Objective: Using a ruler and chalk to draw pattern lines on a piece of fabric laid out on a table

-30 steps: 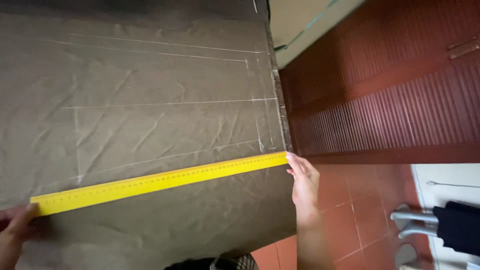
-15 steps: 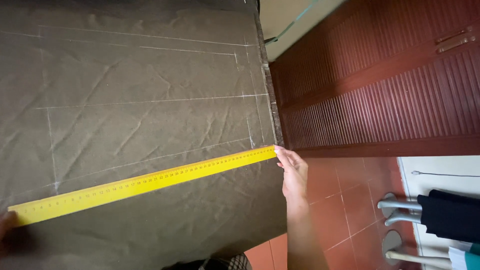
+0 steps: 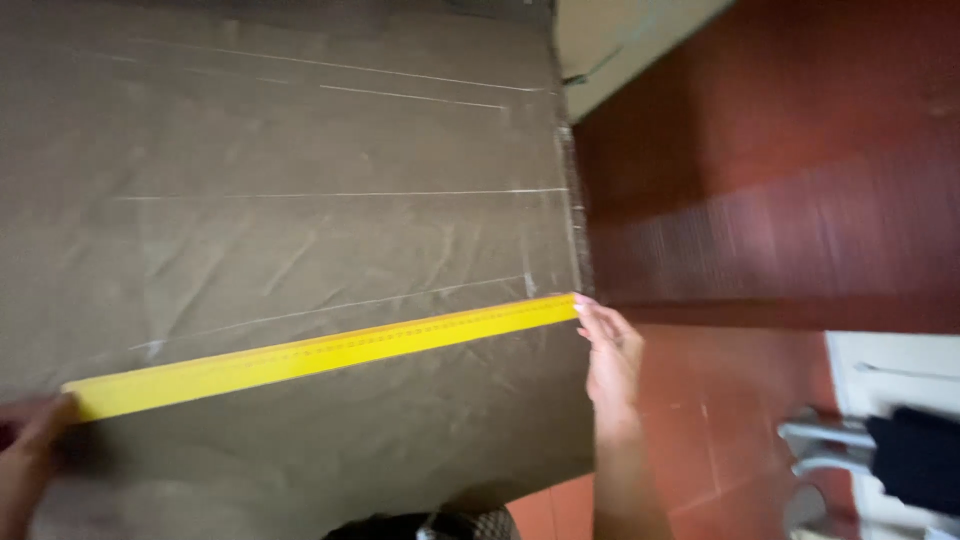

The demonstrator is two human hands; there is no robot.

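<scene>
A long yellow ruler [image 3: 320, 352] lies slanted across a dark brown-grey fabric [image 3: 300, 150] that is marked with several white chalk lines. My right hand [image 3: 610, 350] is at the cloth's right edge, its fingertips touching the ruler's right end. My left hand [image 3: 28, 455] shows at the lower left corner, its fingers pressing on the ruler's left end. The frame is motion-blurred, so the exact grip of each hand is hard to make out.
Dark red wooden cabinet doors [image 3: 800, 200] stand right of the fabric, above a red tiled floor [image 3: 720, 440]. A metal chair frame with dark cloth [image 3: 880, 460] is at the lower right. A pale wall strip [image 3: 620, 40] shows at the top.
The view has drifted and blurred. The ruler and both hands keep about the same places on the cloth, with my left hand back in view at the lower left.
</scene>
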